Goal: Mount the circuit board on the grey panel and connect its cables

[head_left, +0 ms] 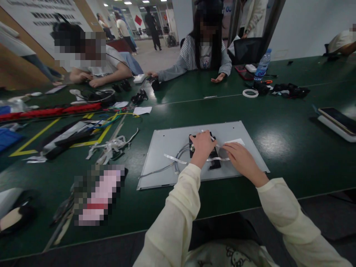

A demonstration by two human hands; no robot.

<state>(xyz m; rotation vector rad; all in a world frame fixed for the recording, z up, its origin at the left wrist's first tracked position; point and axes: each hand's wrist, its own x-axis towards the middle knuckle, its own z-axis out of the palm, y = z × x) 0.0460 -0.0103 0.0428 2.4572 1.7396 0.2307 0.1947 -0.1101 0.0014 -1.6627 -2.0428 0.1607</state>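
A grey metal panel lies flat on the green table in front of me. A small black component sits at its middle, with white tape strips and grey cables running off to the left. My left hand is curled on top of the black component, pressing or gripping it. My right hand lies just to the right with fingers together, resting on a white tape strip beside the component. A white label sits behind my right hand.
Two people sit across the table, hands on it. A water bottle, tape roll and black parts lie at the far right, a phone on the right edge. Cables, red strips and white scraps clutter the left.
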